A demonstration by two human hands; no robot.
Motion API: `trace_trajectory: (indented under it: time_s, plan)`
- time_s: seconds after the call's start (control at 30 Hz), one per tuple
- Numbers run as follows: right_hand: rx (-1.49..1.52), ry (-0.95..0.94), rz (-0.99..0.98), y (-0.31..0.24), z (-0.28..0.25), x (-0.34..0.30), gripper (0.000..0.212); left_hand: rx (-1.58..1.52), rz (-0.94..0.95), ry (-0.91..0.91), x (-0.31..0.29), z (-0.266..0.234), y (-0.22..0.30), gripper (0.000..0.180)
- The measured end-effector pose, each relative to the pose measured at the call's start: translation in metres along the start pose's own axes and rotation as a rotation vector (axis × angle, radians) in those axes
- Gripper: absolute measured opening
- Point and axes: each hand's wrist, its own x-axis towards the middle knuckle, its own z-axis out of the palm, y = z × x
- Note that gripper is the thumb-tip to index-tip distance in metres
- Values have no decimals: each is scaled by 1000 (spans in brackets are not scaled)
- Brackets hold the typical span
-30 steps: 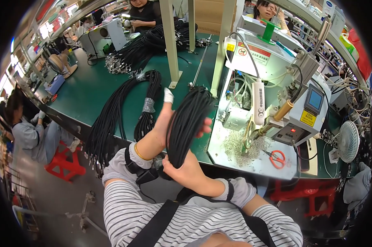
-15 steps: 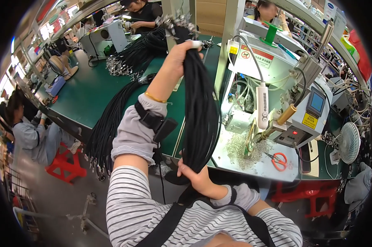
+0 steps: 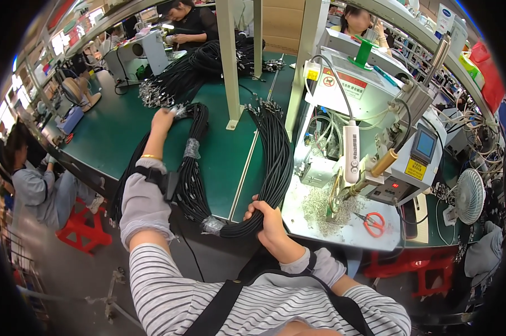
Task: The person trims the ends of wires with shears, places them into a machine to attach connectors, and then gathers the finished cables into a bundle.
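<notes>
A thick bundle of black cables (image 3: pixel 281 162) with silver metal ends curves over the green table in front of me. My right hand (image 3: pixel 272 224) is wrapped round its near right bend. Left of that bend, clear plastic wrap (image 3: pixel 212 225) binds the cables, and another wrapped stretch (image 3: pixel 192 148) runs upward. At the far left bend my left hand (image 3: pixel 163 120) is closed on black cables beside a plastic-wrapped part. More black cables (image 3: pixel 131 179) hang down the left side, partly behind my left forearm. Where the strands join under that arm is hidden.
A bench machine (image 3: pixel 376 140) stands at right, with red-handled scissors (image 3: pixel 373 223) and small metal scraps (image 3: pixel 326 207) on its plate. A metal post (image 3: pixel 230 67) rises from the green table (image 3: pixel 225 168). Behind lies a cable pile (image 3: pixel 197 67). Other people sit around; red stools (image 3: pixel 82 229) stand below.
The raised bundle has come down onto the table. My left hand has let go of its upper end and moved left to the plastic-wrapped cables; my right hand still grips the lower bend.
</notes>
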Motion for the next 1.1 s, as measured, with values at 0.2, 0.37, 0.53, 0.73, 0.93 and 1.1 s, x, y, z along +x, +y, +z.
trace_trajectory:
  time_s: [0.2,0.37,0.53,0.73,0.93,1.1]
  plan:
    - [-149,-75,-69,0,8,-3,16,-611,-496,-532,-33,0,-46,37]
    - [-428,-198,-94,-1,29,-13,18,-742,-560,-808,-68,8,-6,45]
    - [-293,-198,-16,2,16,-6,18,-645,-447,-985,-83,8,40,53]
    - [-154,-170,4,9,3,2,18,-496,-438,-763,-66,33,50,53]
    - [-47,-169,63,9,3,5,20,-682,-452,-769,-42,53,69,53]
    - [-22,-199,58,9,-1,6,20,-617,-373,-758,-46,70,78,54]
